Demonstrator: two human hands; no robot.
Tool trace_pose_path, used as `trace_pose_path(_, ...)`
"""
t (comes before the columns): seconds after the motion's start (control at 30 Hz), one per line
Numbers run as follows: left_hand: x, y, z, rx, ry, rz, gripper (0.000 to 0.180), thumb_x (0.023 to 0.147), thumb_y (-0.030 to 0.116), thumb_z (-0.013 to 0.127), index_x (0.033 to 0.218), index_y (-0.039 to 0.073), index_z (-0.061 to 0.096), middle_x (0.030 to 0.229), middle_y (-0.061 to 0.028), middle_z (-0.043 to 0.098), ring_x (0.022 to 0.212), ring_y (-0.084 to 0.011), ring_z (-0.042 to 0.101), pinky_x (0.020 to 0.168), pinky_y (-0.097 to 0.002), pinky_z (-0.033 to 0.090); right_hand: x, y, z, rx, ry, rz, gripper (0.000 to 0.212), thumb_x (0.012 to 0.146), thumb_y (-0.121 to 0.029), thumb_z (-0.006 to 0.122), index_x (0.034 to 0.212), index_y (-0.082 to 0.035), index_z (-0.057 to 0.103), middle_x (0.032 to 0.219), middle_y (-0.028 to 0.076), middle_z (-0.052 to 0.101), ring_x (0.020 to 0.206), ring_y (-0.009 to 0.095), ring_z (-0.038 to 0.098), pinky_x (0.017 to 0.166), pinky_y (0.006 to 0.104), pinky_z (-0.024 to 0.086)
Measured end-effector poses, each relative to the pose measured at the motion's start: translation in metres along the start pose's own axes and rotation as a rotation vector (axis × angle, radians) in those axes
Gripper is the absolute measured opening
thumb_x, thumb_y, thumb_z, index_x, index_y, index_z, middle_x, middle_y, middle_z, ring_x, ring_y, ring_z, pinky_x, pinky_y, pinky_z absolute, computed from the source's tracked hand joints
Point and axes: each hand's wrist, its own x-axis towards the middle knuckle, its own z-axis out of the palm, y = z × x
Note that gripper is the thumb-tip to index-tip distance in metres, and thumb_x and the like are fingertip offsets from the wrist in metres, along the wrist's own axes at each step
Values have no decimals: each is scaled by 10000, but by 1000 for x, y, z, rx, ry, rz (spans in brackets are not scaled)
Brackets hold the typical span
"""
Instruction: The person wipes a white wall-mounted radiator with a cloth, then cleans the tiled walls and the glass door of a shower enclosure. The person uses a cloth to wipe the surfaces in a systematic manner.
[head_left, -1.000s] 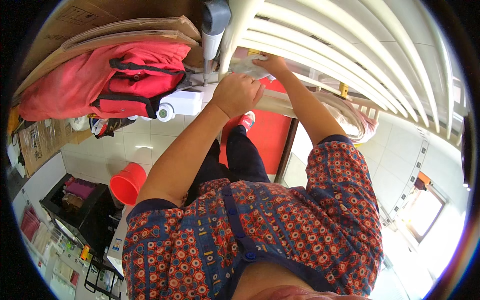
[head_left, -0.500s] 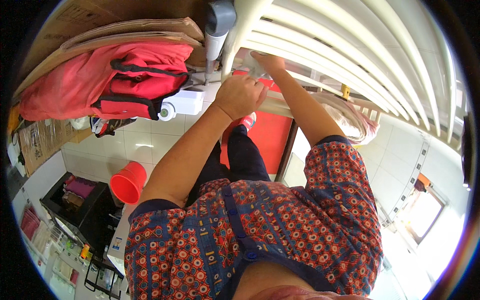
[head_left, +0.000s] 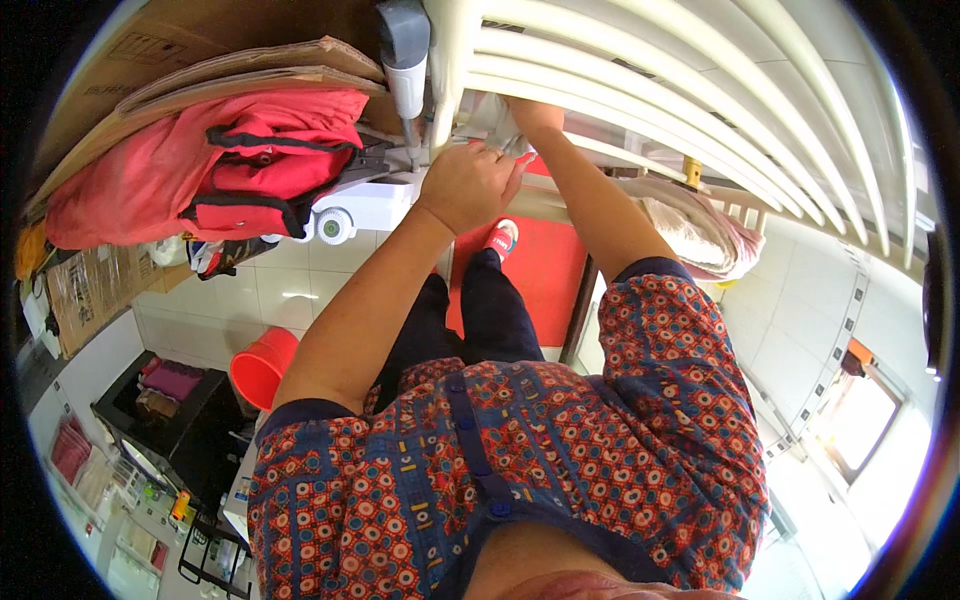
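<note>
My left hand (head_left: 468, 185) is closed, its fingers curled beside the lower corner of a white tubular rack (head_left: 448, 60). What it grips, if anything, is hidden. Farther up, my right hand (head_left: 537, 118) reaches to the rack's lowest bars, and a bar covers its fingertips. Against that hand, inside the rack, is a pale grey-white cloth (head_left: 490, 118), crumpled and partly hidden; the right hand appears closed on it.
On the left, a red bag (head_left: 250, 165) lies against cardboard sheets (head_left: 250, 75), near a grey-and-white pole (head_left: 404, 75) and a white device (head_left: 365, 210). A red bucket (head_left: 265, 365) stands on the tiles. Folded cloths (head_left: 690, 235) sit right of my arm. Below is a red mat (head_left: 545, 285).
The view has shifted slightly, and the rack's corner now sits farther left. Both hands have moved a little up and left; the right fingers have gone behind the bar.
</note>
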Motion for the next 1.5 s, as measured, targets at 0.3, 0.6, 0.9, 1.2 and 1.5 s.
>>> trace_pose_path(0.3, -4, -1, 1, 1, 71, 18, 248, 857, 211, 579, 658, 63, 588, 660, -110, 610, 652, -276, 618, 589, -405, 504, -9, 11, -1, 71, -139, -49, 549, 788, -452, 678, 1211, -111, 598, 1236, 117, 592, 1160, 304, 523, 981, 397, 405)
trace_pose_path(0.6, 1, 4, -3, 18, 17, 15, 238, 857, 205, 575, 671, 58, 601, 675, -113, 615, 660, -276, 622, 599, -400, 506, 4, 24, 3, 29, -76, -66, 604, 794, -461, 651, 1294, -138, 548, 1340, 122, 525, 1252, 310, 457, 1042, 390, 365)
trace_pose_path(0.9, -4, 3, -2, 7, 22, 14, 241, 859, 204, 574, 672, 55, 606, 683, -118, 621, 656, -283, 621, 595, -399, 503, -10, -15, -5, 20, -36, -48, 560, 837, -428, 600, 1316, -148, 523, 1351, 128, 514, 1231, 330, 476, 1034, 411, 375)
trace_pose_path(1.2, -4, -5, -3, 39, 53, 14, 283, 861, 218, 569, 620, 71, 584, 633, -107, 614, 620, -280, 617, 576, -411, 497, -13, 54, -26, -219, -271, -107, 467, 824, -459, 633, 1138, -114, 655, 1070, 88, 668, 969, 294, 607, 868, 394, 458)
trace_pose_path(1.5, -1, 2, 1, 36, 43, 9, 267, 855, 219, 581, 627, 79, 575, 616, -96, 597, 609, -271, 613, 562, -414, 489, -73, 87, -158, 817, -216, 673, 377, 855, -311, 690, 1067, -3, 641, 974, 97, 663, 842, 207, 633, 665, 366, 517)
